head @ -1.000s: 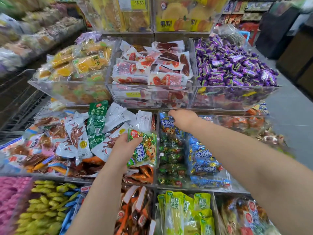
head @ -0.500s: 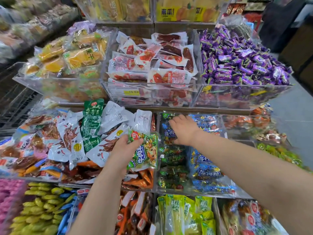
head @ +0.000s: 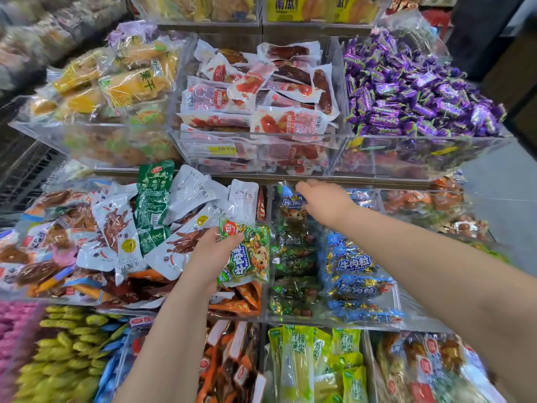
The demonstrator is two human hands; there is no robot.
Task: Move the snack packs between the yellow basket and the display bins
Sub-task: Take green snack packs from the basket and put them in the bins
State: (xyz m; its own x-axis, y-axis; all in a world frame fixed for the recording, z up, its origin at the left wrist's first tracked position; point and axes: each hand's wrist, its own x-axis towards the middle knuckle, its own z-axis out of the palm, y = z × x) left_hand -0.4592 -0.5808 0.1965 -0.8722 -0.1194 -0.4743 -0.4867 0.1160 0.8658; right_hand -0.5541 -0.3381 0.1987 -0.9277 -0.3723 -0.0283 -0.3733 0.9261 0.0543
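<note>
Holding 1 green snack pack point(head: 247, 257) in left hand point(head: 207, 257) fingers, lay it flat on the matching stack point(head: 292, 258) in the clear bin point(head: 290, 319); right hand point(head: 325, 202) fingers' grip: cannot tell.

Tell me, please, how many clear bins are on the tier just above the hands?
3: the left bin holds yellow fruit packs, the middle bin red sausage packs, the right bin purple candies. Others may lie beyond the frame.
</note>
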